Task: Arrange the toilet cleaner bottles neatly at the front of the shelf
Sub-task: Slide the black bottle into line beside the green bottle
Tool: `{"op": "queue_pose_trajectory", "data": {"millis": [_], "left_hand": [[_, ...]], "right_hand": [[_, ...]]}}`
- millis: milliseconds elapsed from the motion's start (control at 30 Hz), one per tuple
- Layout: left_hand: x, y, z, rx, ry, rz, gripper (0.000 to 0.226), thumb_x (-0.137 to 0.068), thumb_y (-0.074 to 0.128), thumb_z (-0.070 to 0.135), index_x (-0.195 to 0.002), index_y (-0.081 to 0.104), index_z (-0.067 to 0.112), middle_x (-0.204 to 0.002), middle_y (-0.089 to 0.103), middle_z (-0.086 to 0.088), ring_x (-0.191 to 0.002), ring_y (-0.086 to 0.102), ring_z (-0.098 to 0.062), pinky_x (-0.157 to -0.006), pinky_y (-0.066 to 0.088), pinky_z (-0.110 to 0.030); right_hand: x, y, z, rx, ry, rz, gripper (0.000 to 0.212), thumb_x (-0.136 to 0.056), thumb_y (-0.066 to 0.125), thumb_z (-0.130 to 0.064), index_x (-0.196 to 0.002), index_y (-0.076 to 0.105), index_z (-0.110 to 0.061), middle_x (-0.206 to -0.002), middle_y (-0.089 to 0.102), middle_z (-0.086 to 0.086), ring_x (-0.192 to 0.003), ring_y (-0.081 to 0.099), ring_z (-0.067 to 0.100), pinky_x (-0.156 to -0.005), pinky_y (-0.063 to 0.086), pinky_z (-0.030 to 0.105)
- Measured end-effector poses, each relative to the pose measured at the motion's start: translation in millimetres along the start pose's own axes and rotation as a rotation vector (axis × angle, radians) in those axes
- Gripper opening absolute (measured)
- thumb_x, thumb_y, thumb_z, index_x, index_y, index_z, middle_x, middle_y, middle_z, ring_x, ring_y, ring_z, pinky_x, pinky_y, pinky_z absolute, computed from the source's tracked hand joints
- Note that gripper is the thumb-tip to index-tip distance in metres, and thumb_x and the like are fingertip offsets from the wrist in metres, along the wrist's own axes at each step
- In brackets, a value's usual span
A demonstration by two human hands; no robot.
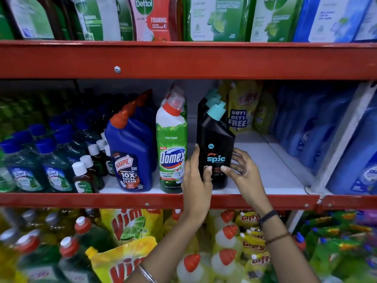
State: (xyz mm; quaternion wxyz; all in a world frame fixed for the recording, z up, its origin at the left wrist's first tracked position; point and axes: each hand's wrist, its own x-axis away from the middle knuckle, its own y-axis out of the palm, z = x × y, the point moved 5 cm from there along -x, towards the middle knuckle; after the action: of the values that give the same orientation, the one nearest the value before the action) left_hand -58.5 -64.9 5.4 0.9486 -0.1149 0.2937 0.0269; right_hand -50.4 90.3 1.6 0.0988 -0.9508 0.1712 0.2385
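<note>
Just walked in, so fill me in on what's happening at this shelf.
A person is fronting toilet cleaners on the middle shelf. Both hands, left hand and right hand, grip the black Spic bottle at the front edge. The Domex bottle and Harpic bottle stand beside it, already forward.

Green and blue Dettol refill pouches [216, 19] stand on the top shelf. Yellow Vim pouches [130, 225] and clear red-capped bottles [226, 237] fill the bottom shelf. Yellow Giffy pouches [242, 107] lean at the back of the middle shelf.
</note>
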Motion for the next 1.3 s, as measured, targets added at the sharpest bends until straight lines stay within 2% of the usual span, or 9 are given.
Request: {"op": "queue_pose_trajectory", "data": {"millis": [133, 400, 533, 700, 833, 967, 1033, 1100, 1300], "left_hand": [[4.6, -2.3, 2.0, 0.004, 0.023, -0.116, 0.054, -0.098, 0.038, 0.045, -0.137, 0.006, 0.064, -0.142, 0.045, 0.0, -0.123, 0.054, -0.031, -0.097, 0.051, -0.051], [0.1, -5.7, 0.6, -0.012, 0.008, -0.166, 0.052, -0.094, 0.028, 0.051, -0.134, -0.001, 0.068, -0.122, 0.061, -0.021, -0.112, 0.059, -0.033, -0.095, 0.051, -0.05], [3.2, -6.5, -0.3, 0.012, 0.006, -0.171, 0.052, -0.097, 0.033, 0.046, -0.136, 0.004, 0.064, -0.12, 0.062, -0.011, -0.11, 0.061, -0.026, -0.094, 0.052, -0.048], [14.0, -38.0, 5.1, 0.113, 0.093, 0.059, 0.04, -0.099, 0.038, 0.04, -0.137, 0.035, 0.05, -0.141, 0.05, 0.009, -0.134, 0.045, -0.01, -0.11, 0.043, -0.039], [14.5, -71.2, -8.3, 0.157, 0.077, 0.245, 0.04, -0.1, 0.032, 0.039, -0.139, 0.039, 0.035, -0.141, 0.043, 0.007, -0.131, 0.039, 0.006, -0.102, 0.034, -0.007], [7.6, -76.9, -25.8, 0.195, -0.119, 0.134, 0.052, -0.097, 0.022, 0.053, -0.145, 0.029, 0.036, -0.145, 0.035, 0.013, -0.135, 0.035, 0.003, -0.111, 0.033, -0.024], [4.0, -77.8, -30.5, 0.205, -0.173, 0.083, 0.058, -0.093, 0.017, 0.057, -0.147, 0.026, 0.036, -0.143, 0.034, 0.017, -0.135, 0.036, 0.0, -0.114, 0.032, -0.031], [0.1, -79.4, -31.5, 0.225, -0.186, 0.056, 0.06, -0.092, 0.015, 0.057, -0.147, 0.028, 0.035, -0.143, 0.039, 0.015, -0.13, 0.04, 0.004, -0.113, 0.034, -0.029], [-5.6, -82.0, -34.2, 0.287, -0.208, 0.018, 0.06, -0.093, 0.014, 0.054, -0.145, 0.034, 0.032, -0.143, 0.045, 0.01, -0.123, 0.042, 0.012, -0.096, 0.037, -0.004]], "right_hand": [[10.6, -2.5, -1.3, 0.006, 0.016, 0.006, 0.026, -0.091, 0.053, -0.041, -0.116, 0.057, -0.046, -0.119, 0.066, -0.019, -0.113, 0.062, 0.004, -0.088, 0.054, 0.026], [19.5, 0.7, -2.9, -0.029, 0.068, 0.018, 0.028, -0.087, 0.042, -0.058, -0.108, 0.059, -0.054, -0.112, 0.068, -0.019, -0.107, 0.065, 0.001, -0.08, 0.055, 0.017], [22.9, 3.4, -6.4, 0.005, 0.071, 0.031, 0.041, -0.087, 0.041, -0.057, -0.121, 0.057, -0.04, -0.121, 0.065, -0.014, -0.112, 0.063, 0.003, -0.091, 0.054, 0.024], [50.0, 16.1, -28.8, 0.034, -0.133, 0.384, 0.031, -0.091, 0.045, -0.055, -0.117, 0.056, -0.043, -0.121, 0.065, -0.005, -0.114, 0.059, 0.003, -0.09, 0.045, 0.01], [65.0, 73.5, -39.5, -0.059, -0.111, 0.16, 0.04, -0.091, 0.042, -0.058, -0.126, 0.053, -0.043, -0.13, 0.061, -0.008, -0.121, 0.056, 0.005, -0.097, 0.046, 0.017], [63.5, 121.3, -35.5, -0.074, 0.058, -0.023, 0.055, -0.089, 0.032, -0.061, -0.14, 0.03, -0.042, -0.15, 0.04, -0.009, -0.127, 0.039, -0.016, -0.101, 0.035, 0.005], [59.4, 128.8, -34.5, -0.081, 0.101, -0.009, 0.061, -0.086, 0.026, -0.063, -0.142, 0.029, -0.038, -0.152, 0.038, -0.008, -0.128, 0.038, -0.013, -0.106, 0.034, 0.013], [54.7, 132.0, -35.7, -0.139, 0.131, 0.003, 0.062, -0.084, 0.024, -0.065, -0.139, 0.036, -0.039, -0.143, 0.049, -0.009, -0.128, 0.045, -0.004, -0.107, 0.039, 0.023], [48.7, 134.8, -40.1, -0.234, 0.152, 0.042, 0.039, -0.084, 0.027, -0.062, -0.116, 0.048, -0.05, -0.115, 0.06, -0.027, -0.107, 0.057, -0.015, -0.079, 0.045, 0.004]]}}
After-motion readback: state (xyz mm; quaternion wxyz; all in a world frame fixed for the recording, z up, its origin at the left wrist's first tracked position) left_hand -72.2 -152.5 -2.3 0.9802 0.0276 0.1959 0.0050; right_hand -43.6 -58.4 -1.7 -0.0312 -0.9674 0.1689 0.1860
